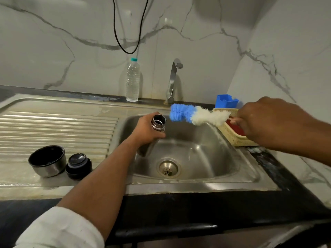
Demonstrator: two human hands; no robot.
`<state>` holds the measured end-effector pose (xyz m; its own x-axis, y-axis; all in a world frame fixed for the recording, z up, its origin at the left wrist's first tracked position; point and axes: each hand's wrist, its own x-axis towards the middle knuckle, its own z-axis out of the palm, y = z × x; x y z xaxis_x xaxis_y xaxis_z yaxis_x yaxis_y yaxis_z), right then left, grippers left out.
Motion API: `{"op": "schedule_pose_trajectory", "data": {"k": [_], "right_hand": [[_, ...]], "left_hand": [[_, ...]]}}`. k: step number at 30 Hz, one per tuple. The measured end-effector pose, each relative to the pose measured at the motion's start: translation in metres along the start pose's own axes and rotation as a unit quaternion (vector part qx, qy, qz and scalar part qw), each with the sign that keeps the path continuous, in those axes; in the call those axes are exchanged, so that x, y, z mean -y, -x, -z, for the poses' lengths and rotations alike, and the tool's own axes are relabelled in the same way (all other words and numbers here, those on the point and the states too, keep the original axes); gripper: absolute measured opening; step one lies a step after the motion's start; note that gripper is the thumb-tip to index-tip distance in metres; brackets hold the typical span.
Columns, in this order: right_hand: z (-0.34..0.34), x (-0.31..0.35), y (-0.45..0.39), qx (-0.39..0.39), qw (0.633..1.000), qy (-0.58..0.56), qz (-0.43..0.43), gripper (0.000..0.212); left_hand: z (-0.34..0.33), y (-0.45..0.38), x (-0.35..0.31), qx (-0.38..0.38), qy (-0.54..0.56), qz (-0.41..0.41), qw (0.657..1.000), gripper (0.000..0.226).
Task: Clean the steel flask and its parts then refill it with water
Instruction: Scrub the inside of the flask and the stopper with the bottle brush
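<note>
The steel flask is gripped by the left hand over the sink, mouth open and tilted. The bottle brush, clamped in the right hand, should be lined up with the mouth before it is pushed in, so bristles are not bent.

The left hand grips the steel flask around its neck over the sink, the open mouth tilted up toward the tap. The right hand holds a bottle brush by its handle, the blue and white bristles lying level just right of the flask's mouth, apart from it. On the ribbed drainboard sit the flask's cup, open side up, and the stopper touching its right side. A clear plastic water bottle stands behind the sink, left of the tap. A cream basket sits at the sink's right edge.
</note>
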<state>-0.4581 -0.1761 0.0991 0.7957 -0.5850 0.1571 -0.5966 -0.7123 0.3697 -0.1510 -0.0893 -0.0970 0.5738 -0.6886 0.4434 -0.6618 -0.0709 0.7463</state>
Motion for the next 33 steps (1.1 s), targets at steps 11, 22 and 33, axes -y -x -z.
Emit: {"op": "schedule_pose_trajectory", "data": {"k": [11, 22, 33], "right_hand": [[-0.075, 0.060, -0.073, -0.006, 0.975, -0.218, -0.039, 0.022], [-0.157, 0.132, -0.112, 0.084, 0.893, -0.439, 0.044, 0.019], [-0.159, 0.129, -0.119, 0.152, 0.855, -0.495, 0.018, 0.022]], "left_hand": [[0.004, -0.006, 0.024, -0.098, 0.006, 0.175, 0.980, 0.055], [0.003, -0.001, 0.023, -0.128, -0.028, 0.228, 0.965, 0.068], [0.016, -0.001, 0.008, -0.072, -0.009, 0.325, 0.943, 0.081]]}}
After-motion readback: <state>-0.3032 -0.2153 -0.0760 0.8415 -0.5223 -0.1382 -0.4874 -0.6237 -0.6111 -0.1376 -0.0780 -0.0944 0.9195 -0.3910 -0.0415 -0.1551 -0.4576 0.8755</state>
